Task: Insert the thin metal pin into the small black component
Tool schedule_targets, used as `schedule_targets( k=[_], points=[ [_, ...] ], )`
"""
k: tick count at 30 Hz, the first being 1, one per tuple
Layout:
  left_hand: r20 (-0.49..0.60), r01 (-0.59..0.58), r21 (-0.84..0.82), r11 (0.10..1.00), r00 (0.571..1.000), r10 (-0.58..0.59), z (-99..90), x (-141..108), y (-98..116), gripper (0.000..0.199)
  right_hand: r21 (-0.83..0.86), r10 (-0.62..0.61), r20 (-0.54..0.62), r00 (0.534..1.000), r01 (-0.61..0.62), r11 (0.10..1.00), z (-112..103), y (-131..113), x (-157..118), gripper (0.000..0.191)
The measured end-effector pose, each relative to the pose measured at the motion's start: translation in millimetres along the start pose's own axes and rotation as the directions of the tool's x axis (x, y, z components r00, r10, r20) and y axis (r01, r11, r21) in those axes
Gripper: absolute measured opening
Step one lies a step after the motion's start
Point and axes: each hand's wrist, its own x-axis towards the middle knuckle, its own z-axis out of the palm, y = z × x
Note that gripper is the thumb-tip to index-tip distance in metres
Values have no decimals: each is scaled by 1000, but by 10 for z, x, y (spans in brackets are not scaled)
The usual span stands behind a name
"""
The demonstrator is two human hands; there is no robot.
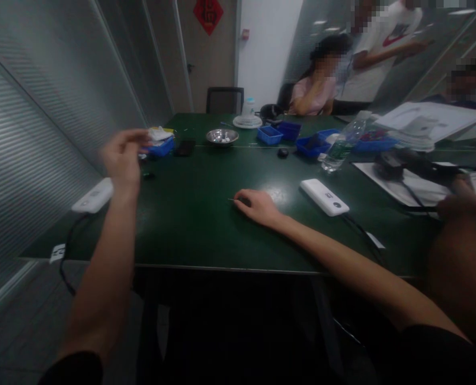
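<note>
Using the metal bowl (211, 138) as reference: shiny, round, shallow, wide rim, small pale bits inside. The bench (189, 219) under it is smooth dark green with a dull sheen. Straight toward us from the bowl, we have a thin sliver (230, 200), needle-like, material unclear at this size. Left of the bowl: blue tray (163, 148), boxy, plastic-looking, crumpled white tissue (157, 134) on top. Between tray and bowl, a flat black slab (185, 148). Right of the bowl, nearer us: white block (325, 198), smooth, rounded corners, and beyond it a clear ribbed bottle (336, 155), tilted.

Our hands are well apart. Right hand (257, 207) sits low on our side of the bowl, thumb and index pinched on the sliver's end, other fingers curled, forearm slanting in from the lower right. Left hand (121, 160) is left of the bowl, just beside the tray; forearm steep, wrist bent, fingers pointing bowl-ward. It's motion-blurred, so we can't tell whether those fingers are closed, hold anything or touch the tray.
</note>
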Motion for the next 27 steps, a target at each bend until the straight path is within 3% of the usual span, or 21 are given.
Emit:
schedule_targets(
  k=[5, 8, 13, 19, 27],
  points=[
    [79, 228, 40, 973, 970, -230, 385, -58, -249, 47, 9, -9, 11, 1000, 9, 1000, -14, 1, 5, 21],
    [58, 288, 98, 953, 954, -294, 534, -160, -328, 48, 6, -6, 8, 1000, 6, 1000, -14, -3, 7, 21],
    [111, 208, 122, 970, 969, -222, 553, -209, -348, 45, 5, 3, 27, 1000, -3, 1000, -31, -13, 0, 22],
    [162, 88, 175, 981, 980, -117, 540, -178, -360, 57, 9, 12, 47, 999, -13, 1000, -70, -32, 0, 22],
    [120, 145, -15, 989, 982, -142, 540, -97, -448, 45, 43, 14, 51, 999, -16, 999, -96, -24, 11, 22]
  ],
)
